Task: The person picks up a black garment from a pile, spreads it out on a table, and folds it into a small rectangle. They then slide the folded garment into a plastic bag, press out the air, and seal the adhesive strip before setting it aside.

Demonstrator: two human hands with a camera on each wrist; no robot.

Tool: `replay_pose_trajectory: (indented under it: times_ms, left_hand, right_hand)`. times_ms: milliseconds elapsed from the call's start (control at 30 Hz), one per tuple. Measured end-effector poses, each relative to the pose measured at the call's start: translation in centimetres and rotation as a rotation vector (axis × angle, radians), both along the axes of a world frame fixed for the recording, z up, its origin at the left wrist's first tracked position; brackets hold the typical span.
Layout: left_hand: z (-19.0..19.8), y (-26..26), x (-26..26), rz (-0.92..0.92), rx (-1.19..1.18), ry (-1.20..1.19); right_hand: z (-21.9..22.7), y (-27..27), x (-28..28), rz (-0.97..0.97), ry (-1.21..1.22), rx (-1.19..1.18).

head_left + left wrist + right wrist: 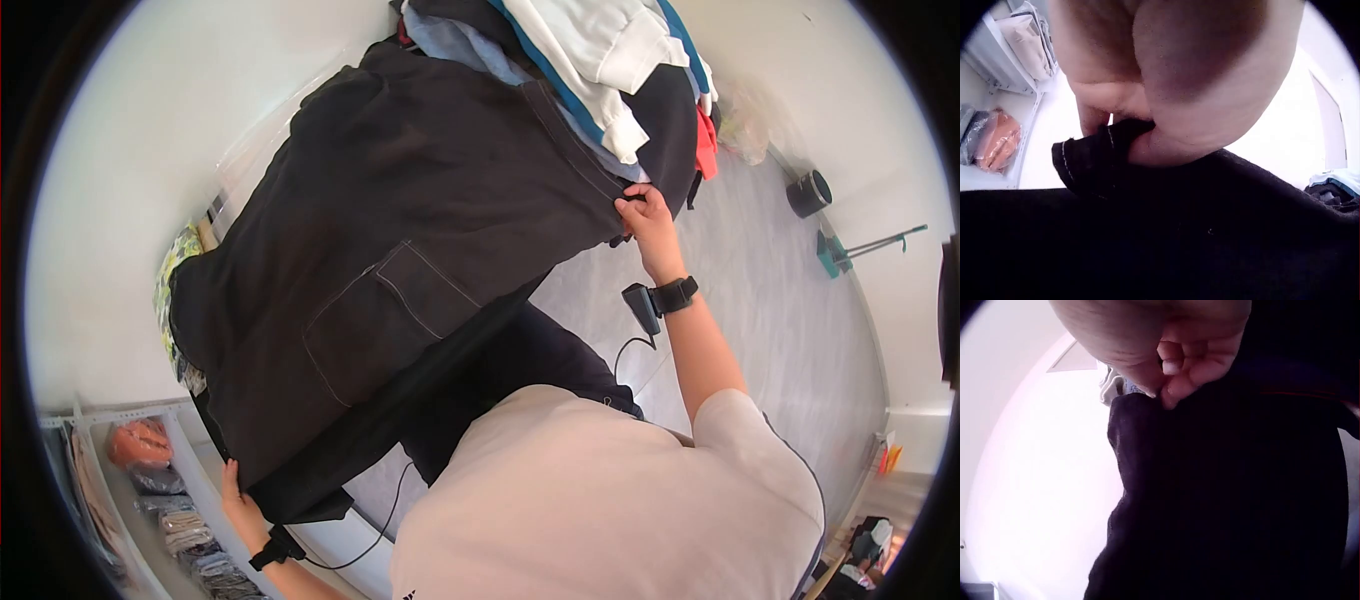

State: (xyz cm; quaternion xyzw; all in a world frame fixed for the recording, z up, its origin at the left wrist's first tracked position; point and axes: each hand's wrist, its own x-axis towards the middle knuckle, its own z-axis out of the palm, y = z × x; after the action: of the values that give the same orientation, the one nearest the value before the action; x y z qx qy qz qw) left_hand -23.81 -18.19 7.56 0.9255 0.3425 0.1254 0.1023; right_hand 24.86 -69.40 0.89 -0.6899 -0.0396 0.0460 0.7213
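A wide black garment (400,180) with pale stitching and a stitched patch pocket (430,290) lies spread in front of me, its lower edge hanging toward my lap. At its near left corner, my left hand (242,505) grips the edge; in the left wrist view, a stitched fold (1088,159) pokes out between thumb and fingers. My right hand (650,225) pinches the garment's far right corner, beside a stitched band (570,135). Thumb and fingertip meet on the dark cloth (1210,475) in the right wrist view, with the other fingers curled.
Piled clothes, among them a white sweatshirt (620,60) and a red piece (706,145), lie beyond the garment. Shelves (110,490) with bagged clothes stand at lower left. A black bin (808,193) and a green dustpan (832,254) are on the floor at right. Cables run from both wrists.
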Motion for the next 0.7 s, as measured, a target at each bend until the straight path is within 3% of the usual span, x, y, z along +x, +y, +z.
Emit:
replay_pose_trajectory:
  times_ms: [133, 367, 467, 600, 700]
  left_hand:
    - [-1.3, 0.8, -0.4, 0.054, -0.151, 0.112]
    - [0.6, -0.2, 0.8, 0.059, -0.318, 0.160]
    - [2.7, -0.2, 2.7, -0.009, -0.205, 0.151]
    - [11.1, -4.3, 12.6, -0.268, 0.011, 0.030]
    - [14.7, -8.7, 22.0, -0.482, 0.000, -0.056]
  right_hand:
    - [-0.7, -0.9, 0.0, 0.114, -0.113, -0.075]
    - [0.4, -1.8, -0.8, 0.403, -0.130, -0.072]
    - [-0.2, -1.8, -0.6, 0.413, -0.182, -0.154]
    - [-0.1, -2.1, -0.5, 0.427, -0.158, -0.156]
    - [-1.2, -2.1, 0.2, 0.391, -0.224, -0.213]
